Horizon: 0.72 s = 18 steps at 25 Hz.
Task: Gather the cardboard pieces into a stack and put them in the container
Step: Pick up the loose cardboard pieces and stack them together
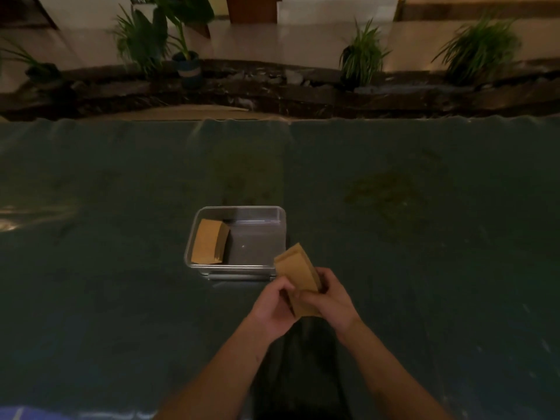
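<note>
A clear plastic container sits in the middle of the dark green tablecloth. Inside it, against the left wall, leans a stack of brown cardboard pieces. A second stack of cardboard pieces is held upright just in front of the container's near right corner. My left hand grips its near left edge and my right hand wraps its right side. The lower part of this stack is hidden by my fingers.
The tablecloth stretches wide on both sides, with a faint stain at the right. Beyond its far edge runs a dark stone ledge with potted plants. A dark gap shows below my arms at the near edge.
</note>
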Available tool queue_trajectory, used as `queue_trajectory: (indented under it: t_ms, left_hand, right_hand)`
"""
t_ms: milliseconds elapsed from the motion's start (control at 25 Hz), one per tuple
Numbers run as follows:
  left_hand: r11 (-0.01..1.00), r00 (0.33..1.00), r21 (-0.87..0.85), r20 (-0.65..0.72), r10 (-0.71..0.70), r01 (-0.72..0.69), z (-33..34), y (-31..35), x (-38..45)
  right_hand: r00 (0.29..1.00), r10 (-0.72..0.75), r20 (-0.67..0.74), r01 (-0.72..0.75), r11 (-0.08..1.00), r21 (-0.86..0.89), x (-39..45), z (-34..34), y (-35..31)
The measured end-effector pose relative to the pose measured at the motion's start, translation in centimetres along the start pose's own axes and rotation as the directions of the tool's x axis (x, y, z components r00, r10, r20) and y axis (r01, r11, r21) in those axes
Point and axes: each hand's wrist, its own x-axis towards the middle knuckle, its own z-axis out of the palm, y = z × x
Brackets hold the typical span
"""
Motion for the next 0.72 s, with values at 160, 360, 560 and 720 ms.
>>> queue_trajectory:
  t_ms: [160, 360, 560, 720]
  left_hand:
    - [0.998, 0.998, 0.033, 0.023, 0.06, -0.061, -7.1, 2.8, -3.6]
    - [0.961, 0.968, 0.118, 0.008, 0.251, -0.25, -19.2, 7.1, -8.7]
    - [0.53, 0.929, 0.798, 0.095, 0.359, -0.287, -27.0, 8.2, -12.3]
    - [0.043, 0.873, 0.965, 0.215, 0.438, -0.259, -28.5, 7.4, -12.2]
  right_hand:
    - [0.996, -0.089, 0.012, 0.09, 0.98, -0.179, -1.2, 6.9, -0.7]
    - [0.985, -0.162, 0.061, 0.169, 0.83, -0.531, -3.1, 17.9, 0.0]
    - [0.962, -0.216, 0.169, 0.257, 0.499, -0.828, -4.8, 24.8, 2.1]
    - [0.962, -0.206, 0.176, 0.248, 0.404, -0.881, -5.6, 26.3, 3.7]
